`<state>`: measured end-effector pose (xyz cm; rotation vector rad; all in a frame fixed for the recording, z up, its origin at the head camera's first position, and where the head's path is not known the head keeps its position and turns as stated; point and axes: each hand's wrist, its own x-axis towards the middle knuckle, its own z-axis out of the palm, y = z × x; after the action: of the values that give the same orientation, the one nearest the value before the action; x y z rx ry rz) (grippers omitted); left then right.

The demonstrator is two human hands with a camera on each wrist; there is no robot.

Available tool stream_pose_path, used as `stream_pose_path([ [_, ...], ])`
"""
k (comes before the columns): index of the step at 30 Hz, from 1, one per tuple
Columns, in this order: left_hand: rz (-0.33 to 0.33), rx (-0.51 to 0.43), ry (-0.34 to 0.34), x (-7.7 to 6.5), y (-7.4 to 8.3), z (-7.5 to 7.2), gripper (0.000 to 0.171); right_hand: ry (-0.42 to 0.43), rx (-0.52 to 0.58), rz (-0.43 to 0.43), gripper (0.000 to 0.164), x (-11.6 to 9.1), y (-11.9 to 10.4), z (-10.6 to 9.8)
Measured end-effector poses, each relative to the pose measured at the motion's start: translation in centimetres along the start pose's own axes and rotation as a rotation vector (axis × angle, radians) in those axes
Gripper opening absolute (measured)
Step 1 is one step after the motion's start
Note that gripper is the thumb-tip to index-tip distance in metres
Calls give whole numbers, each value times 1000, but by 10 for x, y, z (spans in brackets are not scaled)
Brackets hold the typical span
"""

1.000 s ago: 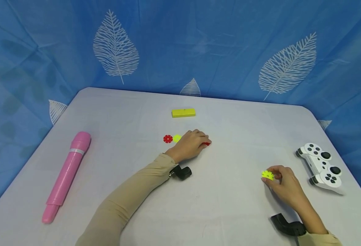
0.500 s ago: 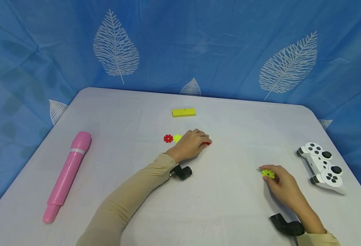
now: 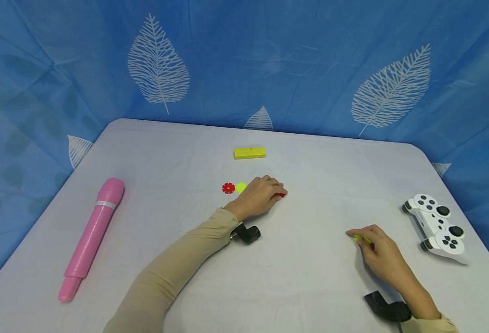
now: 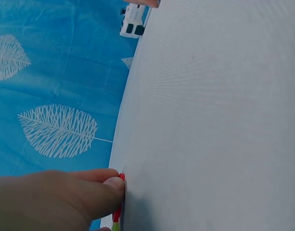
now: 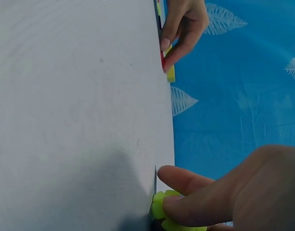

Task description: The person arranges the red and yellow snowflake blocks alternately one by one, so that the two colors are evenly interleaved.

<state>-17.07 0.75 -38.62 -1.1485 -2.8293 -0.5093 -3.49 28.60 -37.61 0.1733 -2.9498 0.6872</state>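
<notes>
My left hand (image 3: 257, 196) rests low over the middle of the table, thumb and finger pinching a red notched disc (image 3: 281, 194). To its left lie a red flower-shaped disc (image 3: 228, 188) and a yellow-green disc (image 3: 240, 187), the latter partly covered by the hand. At the right, my right hand (image 3: 386, 254) holds another yellow-green notched disc (image 5: 158, 208) between thumb and fingers, its index finger reaching past it. In the head view this disc is mostly hidden behind the fingers; the right wrist view shows its petal-like edge beneath the thumb.
A yellow bar-shaped block (image 3: 250, 153) lies behind the discs. A pink microphone-shaped stick (image 3: 91, 240) lies at the left, and a white game controller (image 3: 436, 229) at the right edge. White cloth covers the table (image 3: 302, 277); a blue leaf-print curtain (image 3: 302, 64) hangs behind.
The right hand has shifted slightly left, its index finger straightening. Its yellow-green disc has turned from facing the head camera to nearly edge-on. My left hand stays put.
</notes>
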Motion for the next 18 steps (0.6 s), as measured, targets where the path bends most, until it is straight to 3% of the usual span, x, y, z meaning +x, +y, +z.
stream_pose_path([
  [12,-5,4,-7,-1,0,0,25,90,-4,-26,24,0,-8,2],
  [18,-9,7,-14,0,1,0,26,159,67,-72,24,-2,-15,7],
])
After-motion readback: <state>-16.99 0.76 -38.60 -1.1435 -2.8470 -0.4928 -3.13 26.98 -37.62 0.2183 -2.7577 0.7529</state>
